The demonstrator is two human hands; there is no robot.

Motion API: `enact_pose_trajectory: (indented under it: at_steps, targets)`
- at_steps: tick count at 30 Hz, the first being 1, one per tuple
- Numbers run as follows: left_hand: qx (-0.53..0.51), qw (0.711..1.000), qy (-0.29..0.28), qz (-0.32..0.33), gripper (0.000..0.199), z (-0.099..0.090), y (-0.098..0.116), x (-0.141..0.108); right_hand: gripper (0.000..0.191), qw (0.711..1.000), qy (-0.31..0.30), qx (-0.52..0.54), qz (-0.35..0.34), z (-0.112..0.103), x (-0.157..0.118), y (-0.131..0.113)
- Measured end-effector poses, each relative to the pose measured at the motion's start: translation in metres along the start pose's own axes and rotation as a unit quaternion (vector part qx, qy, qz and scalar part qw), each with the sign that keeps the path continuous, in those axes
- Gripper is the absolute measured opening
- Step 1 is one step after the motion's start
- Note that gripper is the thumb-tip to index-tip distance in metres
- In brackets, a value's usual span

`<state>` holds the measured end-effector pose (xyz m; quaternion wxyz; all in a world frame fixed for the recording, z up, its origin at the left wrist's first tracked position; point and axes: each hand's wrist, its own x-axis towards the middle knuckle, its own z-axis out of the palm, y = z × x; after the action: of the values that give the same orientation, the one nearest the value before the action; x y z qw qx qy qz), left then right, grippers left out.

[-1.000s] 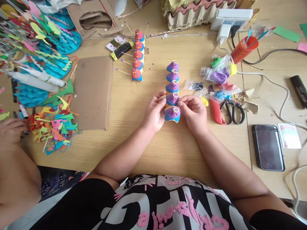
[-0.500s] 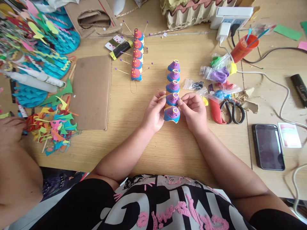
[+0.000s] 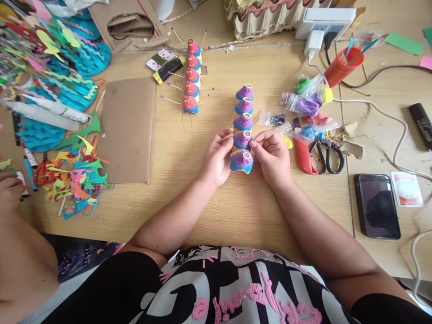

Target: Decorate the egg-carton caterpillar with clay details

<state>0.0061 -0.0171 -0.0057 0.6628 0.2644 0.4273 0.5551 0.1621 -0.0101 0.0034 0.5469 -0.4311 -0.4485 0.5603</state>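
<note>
I see the purple-and-blue row [image 3: 242, 139] over the counter [image 3: 189, 207], directly between both hands, neither nearer: left fingers [image 3: 226, 145] pinch its left edge, right fingers [image 3: 258, 151] meet the other, their grip unclear to me. Its long axis runs away from the body, crossing the line between the fingers, near end pointing at the wearer

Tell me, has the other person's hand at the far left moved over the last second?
Yes. The other person's hand has moved left, farther from the flat cardboard sheet.
</note>
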Motion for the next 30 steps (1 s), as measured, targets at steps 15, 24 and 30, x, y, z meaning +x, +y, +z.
enact_pose_trajectory:
  at_steps: [15,24,30]
  targets:
    - [-0.098,0.995,0.019,-0.030,0.015,0.012,0.009,-0.006,0.042,0.999,0.006,0.046,0.006,-0.002,0.000,0.000]
    - [-0.123,0.990,0.031,-0.060,0.019,0.013,0.011,-0.005,0.037,0.999,0.012,0.035,-0.023,-0.001,-0.002,-0.001]
    - [-0.152,0.985,0.036,-0.078,0.022,0.017,0.015,-0.006,0.036,0.999,0.036,0.027,-0.006,0.000,-0.003,-0.004]
